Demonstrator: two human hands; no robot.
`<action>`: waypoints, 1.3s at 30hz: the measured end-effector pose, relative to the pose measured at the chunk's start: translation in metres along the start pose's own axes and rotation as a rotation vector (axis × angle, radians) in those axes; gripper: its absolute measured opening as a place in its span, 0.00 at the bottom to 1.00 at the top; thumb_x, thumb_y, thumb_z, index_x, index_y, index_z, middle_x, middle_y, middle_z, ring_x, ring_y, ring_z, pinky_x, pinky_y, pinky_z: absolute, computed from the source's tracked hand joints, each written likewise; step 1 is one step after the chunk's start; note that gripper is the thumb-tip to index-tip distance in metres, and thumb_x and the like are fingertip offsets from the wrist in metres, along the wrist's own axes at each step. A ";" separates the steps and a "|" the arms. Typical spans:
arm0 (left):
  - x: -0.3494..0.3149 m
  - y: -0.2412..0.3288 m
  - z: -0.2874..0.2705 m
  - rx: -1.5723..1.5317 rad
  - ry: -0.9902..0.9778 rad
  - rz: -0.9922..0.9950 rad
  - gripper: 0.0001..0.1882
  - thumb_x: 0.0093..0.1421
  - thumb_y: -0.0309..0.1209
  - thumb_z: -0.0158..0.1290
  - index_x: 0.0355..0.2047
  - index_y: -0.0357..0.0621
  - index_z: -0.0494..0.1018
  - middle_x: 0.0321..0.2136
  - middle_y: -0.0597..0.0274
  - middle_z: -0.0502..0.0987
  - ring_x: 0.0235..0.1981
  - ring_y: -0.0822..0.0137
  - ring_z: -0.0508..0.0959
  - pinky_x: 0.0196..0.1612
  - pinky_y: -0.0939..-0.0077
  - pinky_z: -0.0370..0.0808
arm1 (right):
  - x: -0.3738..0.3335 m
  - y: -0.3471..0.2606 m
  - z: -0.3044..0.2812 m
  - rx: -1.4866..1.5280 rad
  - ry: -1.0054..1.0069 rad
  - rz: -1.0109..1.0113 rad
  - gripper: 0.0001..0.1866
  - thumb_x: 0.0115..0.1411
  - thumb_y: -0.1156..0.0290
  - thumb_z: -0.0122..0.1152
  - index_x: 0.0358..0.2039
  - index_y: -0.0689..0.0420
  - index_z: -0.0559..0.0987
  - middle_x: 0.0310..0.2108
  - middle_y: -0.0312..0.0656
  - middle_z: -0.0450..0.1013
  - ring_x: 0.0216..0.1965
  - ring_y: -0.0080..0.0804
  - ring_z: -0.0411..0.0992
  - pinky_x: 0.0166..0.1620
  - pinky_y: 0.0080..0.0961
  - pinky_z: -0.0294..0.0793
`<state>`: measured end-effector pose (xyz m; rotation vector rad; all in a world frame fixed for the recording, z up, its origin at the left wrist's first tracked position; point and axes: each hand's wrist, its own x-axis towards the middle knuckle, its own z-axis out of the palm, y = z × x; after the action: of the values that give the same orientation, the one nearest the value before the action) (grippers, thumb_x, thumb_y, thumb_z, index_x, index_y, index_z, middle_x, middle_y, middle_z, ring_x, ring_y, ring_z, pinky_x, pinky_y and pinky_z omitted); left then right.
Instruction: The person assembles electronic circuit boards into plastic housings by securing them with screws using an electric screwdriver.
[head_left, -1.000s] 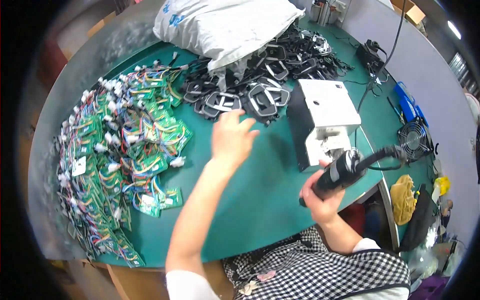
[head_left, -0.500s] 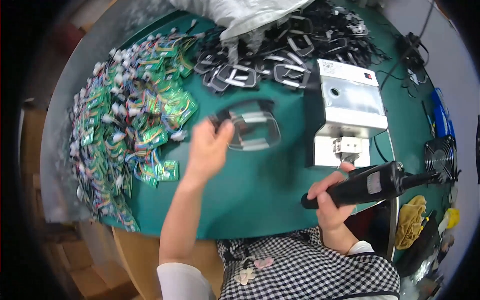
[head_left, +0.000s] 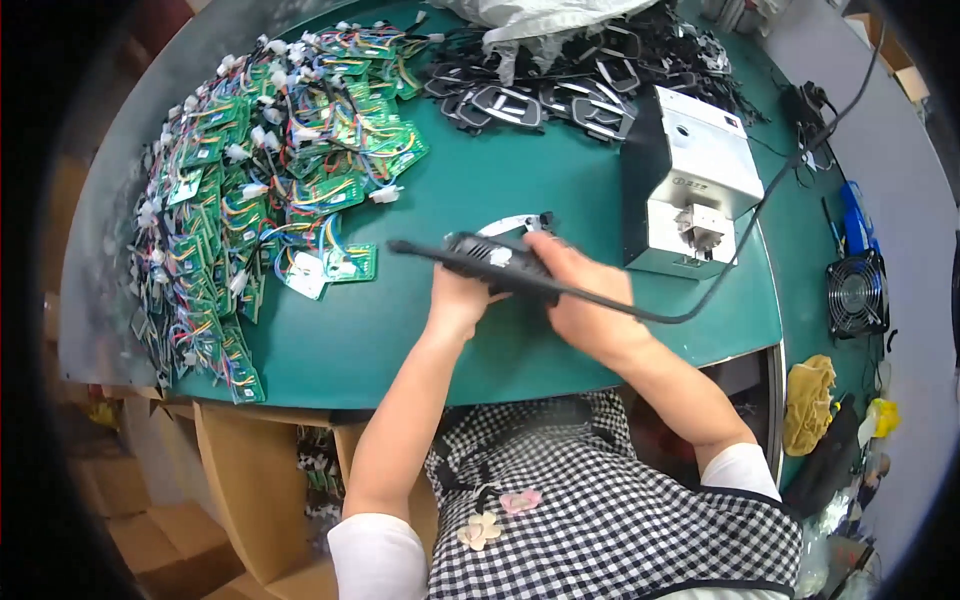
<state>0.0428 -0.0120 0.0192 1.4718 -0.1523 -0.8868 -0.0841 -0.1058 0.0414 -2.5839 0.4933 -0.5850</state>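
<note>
My right hand (head_left: 585,305) grips a black corded power screwdriver (head_left: 490,258), held level over the green table (head_left: 500,180) with its thin tip pointing left. My left hand (head_left: 458,300) lies just under the tool and holds a black-and-silver frame part (head_left: 515,222), of which only the curved top edge shows past the tool. The tool's cable (head_left: 720,285) loops right and up past a silver box-shaped machine (head_left: 690,170).
A big heap of green circuit boards with coloured wires (head_left: 270,170) covers the table's left side. Several black frames (head_left: 560,90) lie at the back under a white plastic bag (head_left: 540,15). A small fan (head_left: 855,295), a yellow cloth (head_left: 810,400) and cardboard boxes (head_left: 250,470) surround the table.
My left hand took a frame from the back pile and drew it toward me. My right hand swung the tool from the table's right edge leftward over the frame.
</note>
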 end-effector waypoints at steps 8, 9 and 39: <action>-0.037 0.014 -0.060 0.834 -0.040 0.298 0.26 0.50 0.27 0.56 0.49 0.40 0.62 0.36 0.50 0.73 0.32 0.55 0.76 0.38 0.66 0.75 | 0.009 -0.009 -0.075 -0.002 -0.180 0.232 0.33 0.37 0.80 0.57 0.48 0.48 0.67 0.32 0.48 0.74 0.32 0.50 0.73 0.36 0.39 0.71; -0.033 0.021 -0.076 1.095 0.061 0.502 0.34 0.43 0.25 0.62 0.52 0.48 0.63 0.39 0.54 0.71 0.37 0.60 0.74 0.41 0.67 0.72 | 0.003 -0.002 -0.073 -0.066 -0.235 0.222 0.34 0.36 0.80 0.57 0.49 0.46 0.66 0.30 0.49 0.74 0.33 0.51 0.72 0.37 0.42 0.71; -0.052 0.068 -0.086 1.202 0.093 0.912 0.27 0.37 0.28 0.63 0.40 0.38 0.67 0.33 0.55 0.70 0.34 0.57 0.72 0.37 0.69 0.70 | 0.013 0.078 -0.134 0.841 0.464 -0.025 0.31 0.44 0.79 0.58 0.51 0.69 0.60 0.17 0.36 0.68 0.18 0.23 0.67 0.26 0.18 0.67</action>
<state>0.0866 0.0771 0.0889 2.1805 -1.3443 0.1306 -0.1558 -0.2218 0.1165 -1.6566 0.2644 -1.1240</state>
